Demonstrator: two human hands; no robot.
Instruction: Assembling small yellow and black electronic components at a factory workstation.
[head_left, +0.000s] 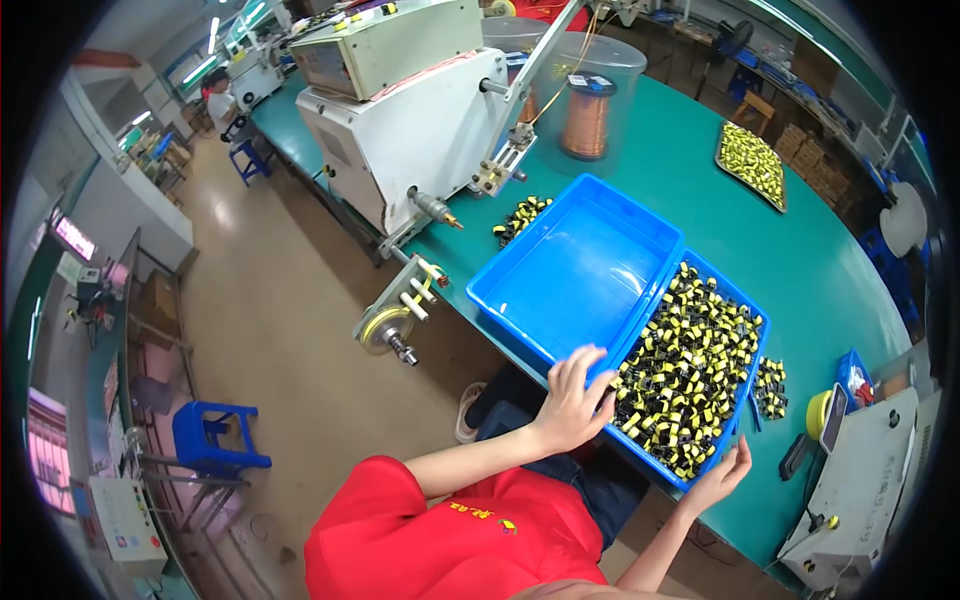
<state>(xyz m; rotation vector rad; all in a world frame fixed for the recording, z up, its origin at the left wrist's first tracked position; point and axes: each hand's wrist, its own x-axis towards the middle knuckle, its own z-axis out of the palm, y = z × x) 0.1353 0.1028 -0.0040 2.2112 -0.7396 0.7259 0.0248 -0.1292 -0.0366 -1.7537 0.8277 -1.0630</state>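
Observation:
A blue plastic tray (765,330) full of small black coils or bobbins wrapped in yellow tape (690,370) sits at the table's near edge. Against its left side, partly overlapping it, stands a second blue tray (580,270) with a bare bottom. My left hand (572,408) is at the near corner where the two trays meet, its fingers loosely bent and apart, nothing seen in them. Beside the full tray's near right corner is my right hand (722,482), fingers stretched and apart. Whether either hand touches the tray's wall I cannot tell.
Small piles of taped parts lie behind the left tray (520,218) and right of the full one (771,388). A white winding machine (400,150) stands at the left, with copper wire spools (588,118) behind. A metal tray (752,165) of yellow parts lies far right, a white device (850,480) near right.

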